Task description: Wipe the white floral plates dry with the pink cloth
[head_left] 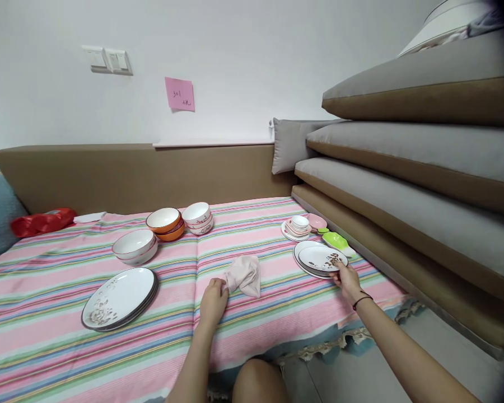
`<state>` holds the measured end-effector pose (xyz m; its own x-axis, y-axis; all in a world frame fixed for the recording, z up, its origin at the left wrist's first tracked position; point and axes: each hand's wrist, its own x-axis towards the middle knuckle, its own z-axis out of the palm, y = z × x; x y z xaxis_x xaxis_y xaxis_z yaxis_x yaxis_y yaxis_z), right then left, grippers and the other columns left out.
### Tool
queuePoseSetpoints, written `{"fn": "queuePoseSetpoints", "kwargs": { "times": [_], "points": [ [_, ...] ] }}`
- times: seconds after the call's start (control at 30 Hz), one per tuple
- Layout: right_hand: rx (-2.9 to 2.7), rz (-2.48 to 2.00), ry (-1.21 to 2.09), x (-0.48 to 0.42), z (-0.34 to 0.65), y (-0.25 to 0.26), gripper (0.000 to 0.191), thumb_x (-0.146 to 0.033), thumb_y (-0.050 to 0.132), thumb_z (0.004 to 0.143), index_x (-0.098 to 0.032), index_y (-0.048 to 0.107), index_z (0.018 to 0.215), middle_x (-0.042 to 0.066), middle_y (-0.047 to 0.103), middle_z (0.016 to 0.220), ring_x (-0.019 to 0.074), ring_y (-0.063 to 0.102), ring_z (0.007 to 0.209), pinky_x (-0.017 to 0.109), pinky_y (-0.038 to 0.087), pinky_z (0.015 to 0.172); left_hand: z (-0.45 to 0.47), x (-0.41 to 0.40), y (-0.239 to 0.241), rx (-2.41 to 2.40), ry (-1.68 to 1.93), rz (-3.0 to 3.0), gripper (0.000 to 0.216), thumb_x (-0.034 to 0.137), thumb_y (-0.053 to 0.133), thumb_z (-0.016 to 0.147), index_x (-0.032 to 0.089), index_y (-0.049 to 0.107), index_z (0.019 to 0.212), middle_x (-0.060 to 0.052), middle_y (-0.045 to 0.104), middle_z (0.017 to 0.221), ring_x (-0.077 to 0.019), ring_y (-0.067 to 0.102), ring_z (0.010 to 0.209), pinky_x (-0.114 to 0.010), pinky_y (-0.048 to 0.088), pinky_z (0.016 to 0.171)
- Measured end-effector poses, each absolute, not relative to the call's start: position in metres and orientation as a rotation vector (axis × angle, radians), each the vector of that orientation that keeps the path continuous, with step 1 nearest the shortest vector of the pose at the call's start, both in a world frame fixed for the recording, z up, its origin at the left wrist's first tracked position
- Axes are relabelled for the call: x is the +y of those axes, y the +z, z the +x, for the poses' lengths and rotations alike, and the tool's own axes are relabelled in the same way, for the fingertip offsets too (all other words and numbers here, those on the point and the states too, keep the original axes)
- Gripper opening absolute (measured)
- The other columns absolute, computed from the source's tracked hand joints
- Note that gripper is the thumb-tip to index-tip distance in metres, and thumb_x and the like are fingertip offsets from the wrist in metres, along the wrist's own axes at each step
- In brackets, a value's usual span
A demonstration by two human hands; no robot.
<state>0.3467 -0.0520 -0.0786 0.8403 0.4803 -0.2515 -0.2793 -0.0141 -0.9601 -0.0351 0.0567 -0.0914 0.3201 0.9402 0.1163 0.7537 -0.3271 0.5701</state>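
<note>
My right hand, with a dark band at its wrist, grips the near right rim of a white plate with a brown floral pattern. That plate lies on a slightly larger plate, at the right of the striped cloth cover. In the middle, my left hand has its fingers closed on the left end of a crumpled pale pink cloth. The fingertips there are partly hidden. To the left lies a stack of large oval plates with a similar floral print.
Behind the oval plates stand stacked white bowls, orange bowls and patterned bowls. Small dishes and a green leaf-shaped dish are at the right. Thick stacked cushions border the right side. A red package lies far left.
</note>
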Motion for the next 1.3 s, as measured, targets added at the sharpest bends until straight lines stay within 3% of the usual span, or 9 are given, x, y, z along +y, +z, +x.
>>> {"fn": "queuePoseSetpoints", "kwargs": {
  "times": [0.37,0.5,0.63,0.83,1.03,1.3],
  "points": [
    [-0.244,-1.591,0.681,-0.047,0.364,-0.081,0.012,-0.020,0.061,0.076,-0.017,0.051,0.082,-0.004,0.056,0.043,0.0059,0.042,0.031,0.012,0.031,0.030,-0.030,0.059,-0.088,1.589,0.561,2.173,0.021,0.019,0.040,0.086,0.016,0.059,0.094,-0.010,0.058,0.106,-0.0213,0.059,0.093,-0.033,0.042,0.083],
    [-0.318,-1.641,0.793,-0.053,0.370,-0.075,0.003,-0.013,0.055,0.080,-0.015,0.054,0.082,0.003,0.064,0.053,0.0099,0.056,0.040,0.018,0.048,0.040,-0.029,0.059,-0.088,1.590,0.544,2.179,0.020,0.018,0.041,0.085,0.016,0.058,0.095,-0.010,0.058,0.106,-0.0215,0.058,0.094,-0.033,0.042,0.085],
    [-0.392,-1.725,0.838,-0.056,0.370,-0.073,0.013,-0.007,0.055,0.079,-0.015,0.055,0.090,0.004,0.068,0.060,0.0137,0.064,0.049,0.024,0.056,0.049,-0.030,0.059,-0.089,1.579,0.551,2.179,0.021,0.019,0.041,0.086,0.015,0.058,0.096,-0.010,0.058,0.106,-0.0218,0.058,0.095,-0.033,0.042,0.085],
    [-0.439,-1.957,0.836,-0.051,0.376,-0.080,0.011,-0.013,0.058,0.083,-0.012,0.057,0.093,0.001,0.062,0.052,0.0122,0.059,0.044,0.022,0.050,0.044,-0.032,0.057,-0.092,1.574,0.588,2.165,0.021,0.018,0.043,0.085,0.015,0.059,0.099,-0.010,0.059,0.109,-0.0209,0.058,0.098,-0.032,0.042,0.089],
    [-0.533,-2.148,0.832,-0.043,0.378,-0.086,0.025,-0.033,0.054,0.092,-0.011,0.058,0.102,-0.002,0.063,0.068,0.0070,0.057,0.050,0.021,0.050,0.051,-0.032,0.055,-0.095,1.568,0.614,2.158,0.024,0.017,0.045,0.084,0.014,0.060,0.103,-0.011,0.059,0.111,-0.0213,0.058,0.101,-0.032,0.042,0.092],
    [-0.800,-2.341,0.619,-0.053,0.368,-0.075,0.039,-0.032,0.047,0.088,-0.010,0.052,0.119,0.004,0.061,0.051,0.0190,0.059,0.048,0.027,0.046,0.052,-0.031,0.048,-0.092,1.602,0.611,2.133,0.027,0.017,0.047,0.083,0.012,0.060,0.105,-0.012,0.060,0.113,-0.0228,0.057,0.103,-0.033,0.041,0.092]
  ]
}}
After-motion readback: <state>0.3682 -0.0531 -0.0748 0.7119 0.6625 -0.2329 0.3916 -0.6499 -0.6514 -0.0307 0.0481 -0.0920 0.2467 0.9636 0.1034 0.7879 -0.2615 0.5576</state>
